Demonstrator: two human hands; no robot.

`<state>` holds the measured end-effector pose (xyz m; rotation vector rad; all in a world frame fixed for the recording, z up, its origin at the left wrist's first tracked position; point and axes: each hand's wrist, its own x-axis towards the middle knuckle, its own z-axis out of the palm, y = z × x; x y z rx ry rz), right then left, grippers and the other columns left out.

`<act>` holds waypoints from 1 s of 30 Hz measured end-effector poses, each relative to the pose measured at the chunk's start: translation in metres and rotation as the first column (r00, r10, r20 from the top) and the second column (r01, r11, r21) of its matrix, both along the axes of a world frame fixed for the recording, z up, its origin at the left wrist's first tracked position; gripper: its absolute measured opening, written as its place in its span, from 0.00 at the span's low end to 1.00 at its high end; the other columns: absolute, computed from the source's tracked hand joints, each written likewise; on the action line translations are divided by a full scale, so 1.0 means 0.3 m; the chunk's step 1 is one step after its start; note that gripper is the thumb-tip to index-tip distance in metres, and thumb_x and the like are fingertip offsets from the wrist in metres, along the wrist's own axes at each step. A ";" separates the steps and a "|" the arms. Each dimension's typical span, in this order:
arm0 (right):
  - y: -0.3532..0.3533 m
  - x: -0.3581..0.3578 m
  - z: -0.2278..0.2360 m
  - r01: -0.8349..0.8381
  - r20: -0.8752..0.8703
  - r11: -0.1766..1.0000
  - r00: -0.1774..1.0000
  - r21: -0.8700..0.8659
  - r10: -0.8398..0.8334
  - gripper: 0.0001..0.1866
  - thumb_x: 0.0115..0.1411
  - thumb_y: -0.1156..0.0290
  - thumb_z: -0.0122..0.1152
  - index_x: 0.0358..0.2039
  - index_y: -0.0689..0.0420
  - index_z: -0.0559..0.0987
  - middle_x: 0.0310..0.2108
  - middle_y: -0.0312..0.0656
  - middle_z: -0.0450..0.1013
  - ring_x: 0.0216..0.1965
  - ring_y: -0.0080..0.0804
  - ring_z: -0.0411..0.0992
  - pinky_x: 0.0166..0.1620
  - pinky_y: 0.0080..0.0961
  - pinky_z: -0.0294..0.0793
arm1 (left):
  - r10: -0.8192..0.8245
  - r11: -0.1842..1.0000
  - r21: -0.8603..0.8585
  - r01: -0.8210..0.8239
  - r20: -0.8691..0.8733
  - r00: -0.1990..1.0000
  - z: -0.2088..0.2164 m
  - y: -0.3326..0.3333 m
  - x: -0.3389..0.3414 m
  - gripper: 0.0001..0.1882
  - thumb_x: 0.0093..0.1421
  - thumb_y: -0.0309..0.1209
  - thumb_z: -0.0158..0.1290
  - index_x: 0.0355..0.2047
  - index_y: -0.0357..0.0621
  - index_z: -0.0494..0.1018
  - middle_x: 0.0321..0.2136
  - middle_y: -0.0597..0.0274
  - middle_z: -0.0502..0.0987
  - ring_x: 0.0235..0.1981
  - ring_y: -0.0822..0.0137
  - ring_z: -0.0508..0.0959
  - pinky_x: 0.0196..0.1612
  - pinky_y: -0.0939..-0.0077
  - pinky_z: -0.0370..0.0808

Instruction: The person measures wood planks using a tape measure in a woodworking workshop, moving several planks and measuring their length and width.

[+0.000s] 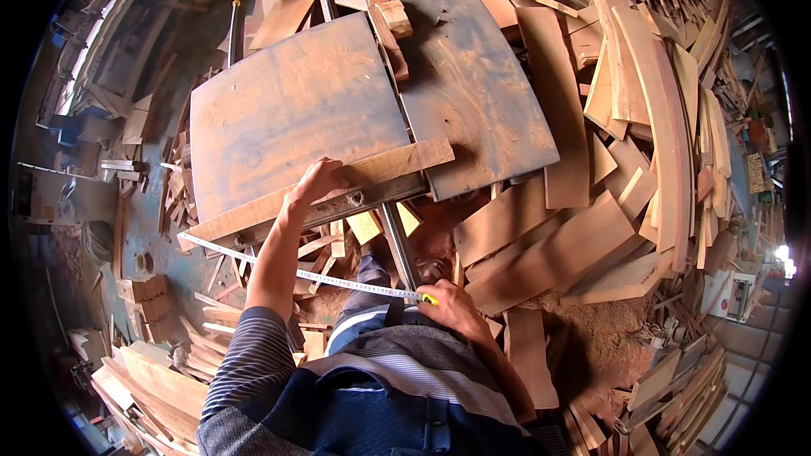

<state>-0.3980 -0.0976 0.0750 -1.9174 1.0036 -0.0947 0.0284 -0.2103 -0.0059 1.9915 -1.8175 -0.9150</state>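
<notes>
A long, narrow wooden board (380,167) lies along the near edge of the metal saw table (296,89). My left hand (318,181) grips this board near its middle, fingers over its far side. Close to my waist, my right hand (454,311) is closed round a tape measure (430,299) with a bit of yellow showing; most of its case is hidden by the hand. Its white tape blade (329,279) runs out to the left, passing under my left forearm, and its far end meets the board's left end.
Wood offcuts (392,19) sit beside the slot between the two table halves. A metal rail (397,241) juts toward me under the table. Large piles of planks (659,135) lie to the right, more boards (156,380) at lower left, with sawdust (583,329) on the floor.
</notes>
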 end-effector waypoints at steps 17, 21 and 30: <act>-0.031 -0.002 0.013 -0.001 -0.056 0.999 0.998 0.047 0.004 0.22 0.54 0.56 0.70 0.48 0.50 0.83 0.38 0.48 0.76 0.41 0.46 0.77 0.45 0.38 0.76 | -0.028 0.976 -0.206 0.069 0.197 0.980 -0.077 0.122 -0.017 0.30 0.54 0.43 0.64 0.51 0.38 0.71 0.53 0.48 0.72 0.60 0.46 0.68 0.61 0.52 0.65; -0.034 0.007 0.015 -0.015 -0.046 0.999 0.999 0.053 0.017 0.22 0.53 0.56 0.70 0.47 0.49 0.84 0.37 0.49 0.76 0.40 0.47 0.77 0.43 0.39 0.77 | 0.022 0.966 -0.246 0.081 0.389 0.921 0.009 0.131 -0.114 0.39 0.48 0.53 0.66 0.51 0.37 0.70 0.55 0.52 0.69 0.58 0.47 0.68 0.61 0.52 0.63; -0.017 0.017 -0.027 -0.060 -0.079 0.996 0.995 0.065 0.065 0.22 0.52 0.53 0.70 0.47 0.45 0.84 0.34 0.48 0.75 0.38 0.46 0.76 0.41 0.40 0.75 | 0.117 0.926 -0.370 0.078 0.477 0.871 -0.035 0.124 -0.070 0.35 0.50 0.55 0.65 0.49 0.43 0.73 0.50 0.58 0.72 0.51 0.53 0.70 0.58 0.57 0.66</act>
